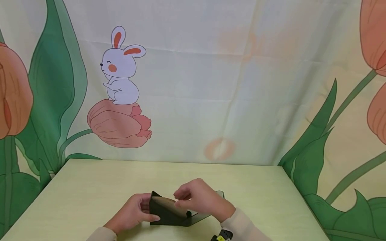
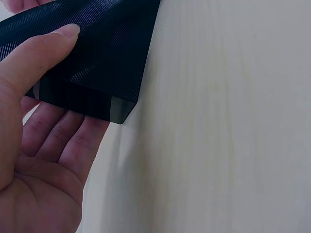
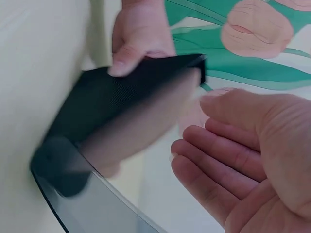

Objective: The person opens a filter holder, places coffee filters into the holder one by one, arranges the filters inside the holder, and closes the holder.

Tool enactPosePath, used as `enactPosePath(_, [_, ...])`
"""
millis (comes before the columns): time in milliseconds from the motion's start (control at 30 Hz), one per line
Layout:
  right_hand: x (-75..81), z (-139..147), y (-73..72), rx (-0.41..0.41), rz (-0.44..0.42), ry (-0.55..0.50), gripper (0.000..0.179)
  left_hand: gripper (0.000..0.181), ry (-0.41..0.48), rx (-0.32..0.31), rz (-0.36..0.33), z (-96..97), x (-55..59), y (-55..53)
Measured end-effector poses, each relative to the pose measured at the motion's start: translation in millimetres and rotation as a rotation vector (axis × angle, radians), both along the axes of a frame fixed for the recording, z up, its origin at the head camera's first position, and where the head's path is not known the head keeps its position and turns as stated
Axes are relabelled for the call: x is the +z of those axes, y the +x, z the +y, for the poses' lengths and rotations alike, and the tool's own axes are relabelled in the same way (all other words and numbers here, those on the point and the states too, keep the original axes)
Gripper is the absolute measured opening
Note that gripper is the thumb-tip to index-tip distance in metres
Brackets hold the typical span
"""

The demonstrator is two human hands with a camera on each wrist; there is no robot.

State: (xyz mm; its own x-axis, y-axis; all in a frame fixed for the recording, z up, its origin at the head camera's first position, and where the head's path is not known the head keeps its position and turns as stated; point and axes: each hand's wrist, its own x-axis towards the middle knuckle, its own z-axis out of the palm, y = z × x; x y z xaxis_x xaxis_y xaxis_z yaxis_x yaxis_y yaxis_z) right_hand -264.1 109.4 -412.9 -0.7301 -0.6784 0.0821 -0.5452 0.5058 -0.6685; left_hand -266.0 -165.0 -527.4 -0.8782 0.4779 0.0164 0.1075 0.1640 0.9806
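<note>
A black case [image 1: 166, 216] with a ribbed face stands tilted near the front of the table, and its smoky see-through lid [image 3: 114, 208] is swung out on a hinge. Along the case's opening runs a smooth tan insert [image 3: 146, 124], blurred in the right wrist view; its kind cannot be told. My left hand [image 1: 134, 212] grips the closed end of the case, thumb [image 2: 48, 51] on the ribbed face and fingers behind and under it. Beside the opening hovers my right hand [image 1: 199, 199], its fingers loosely bent and nothing between them.
Pale wood-grain table [image 1: 105, 180] spreads around the case. Behind it hangs a cloth backdrop [image 1: 187, 83] printed with a rabbit and tulips. A black and yellow strap [image 1: 222, 235] is at the right wrist.
</note>
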Motion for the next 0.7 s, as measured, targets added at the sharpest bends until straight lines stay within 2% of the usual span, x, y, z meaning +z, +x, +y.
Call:
enactPosePath(100, [6.8, 15.1, 1.9, -0.021, 0.070, -0.011, 0.022, 0.052, 0.003, -0.004, 0.000, -0.3, -0.8, -0.2])
enactPosePath(233, [6.9, 39.6, 2.5, -0.092, 0.136, -0.027, 0.030, 0.051, 0.003, -0.014, 0.002, -0.3, -1.5, -0.6])
enactPosePath(333, [-1.4, 59.2, 0.7, -0.136, 0.163, -0.052, 0.040, 0.051, -0.001, -0.016, 0.004, -0.7, -1.4, -0.8])
enactPosePath(500, [-26.8, 89.0, -4.5, -0.143, 0.227, -0.138, 0.053, 0.052, -0.025, -0.005, 0.004, -1.3, 0.2, -0.4])
enactPosePath(600, [-42.7, 102.4, -6.3, -0.142, 0.175, -0.217, 0.055, 0.052, -0.031, -0.002, 0.004, -1.4, 1.2, -0.3])
enactPosePath(700, [-55.7, 111.9, -6.4, -0.150, 0.025, -0.305, 0.053, 0.051, -0.031, -0.005, 0.007, -0.9, 1.6, -0.2])
